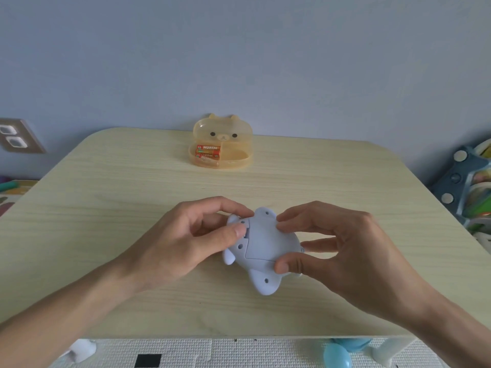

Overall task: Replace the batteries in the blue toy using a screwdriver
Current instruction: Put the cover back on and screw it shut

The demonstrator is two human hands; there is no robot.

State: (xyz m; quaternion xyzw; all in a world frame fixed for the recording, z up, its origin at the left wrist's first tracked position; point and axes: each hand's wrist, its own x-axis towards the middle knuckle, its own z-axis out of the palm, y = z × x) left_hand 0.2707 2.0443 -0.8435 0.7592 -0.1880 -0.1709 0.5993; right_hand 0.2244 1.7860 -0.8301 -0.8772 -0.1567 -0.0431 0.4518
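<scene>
The blue toy [261, 245] lies belly-up on the light wooden table [132, 197], its flat underside with a rectangular battery cover and small screw holes facing me. My left hand [191, 235] grips the toy's left end, thumb pressed by the cover's edge. My right hand [334, 248] holds the right side, thumb on the near edge and fingertips on the far edge. Two orange batteries [208, 151] lie in the left half of an open orange bear-faced box [221, 140] at the back of the table. No screwdriver is in view.
A wall with a socket plate [16, 136] stands behind the table. Colourful toy shelving [470, 187] is at the right. Below the near table edge lie a foam floor mat [212, 351], a blue plastic egg [338, 357] and a white object [82, 349].
</scene>
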